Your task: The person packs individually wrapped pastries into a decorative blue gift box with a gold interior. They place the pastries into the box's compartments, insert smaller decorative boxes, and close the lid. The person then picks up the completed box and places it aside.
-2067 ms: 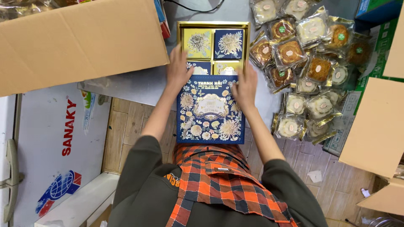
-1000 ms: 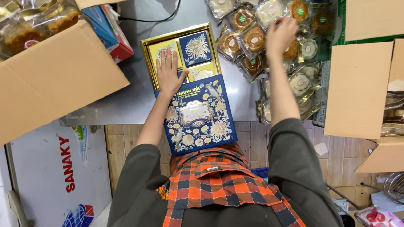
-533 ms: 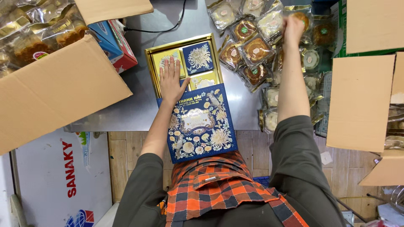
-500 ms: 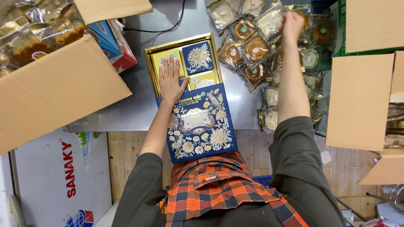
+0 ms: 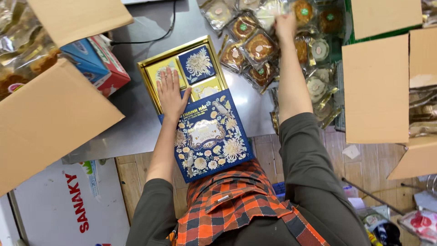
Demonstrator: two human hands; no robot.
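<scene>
Two hands in the head view, only one view to go on. Left hand [image 5: 172, 93] lies flat, fingers [image 5: 169, 78] spread apart and straight, palm down on the gold box [image 5: 150, 77] at about 11 o'clock from frame centre; it covers the yellow inner packet [image 5: 157, 73] and touches the top edge of the blue lid [image 5: 207, 136]. Nothing gripped there.

Right hand [image 5: 286, 25] is stretched out to 1 o'clock, into the pile of wrapped cakes [image 5: 259, 48]. Its fingers are curled down among the wrappers; cannot tell if they are pinched on one, since the film and the hand's own back hide the tips.

Gold box: rigid, square, shiny foil rim, divided into square compartments; one holds a dark blue packet [image 5: 197, 64] with a white flower print. Blue lid: flat, square, glossy card, floral print with gold trim, tilted, overlapping the box's near half at 6 o'clock and overhanging the table [image 5: 136, 123] edge. Table is smooth grey metal.

Cakes: round, brown or pale, each in crinkly clear film. Corrugated cardboard flap [image 5: 54, 118] at 9 o'clock, another carton [image 5: 378, 86] at 3 o'clock, both cut off by the frame.
</scene>
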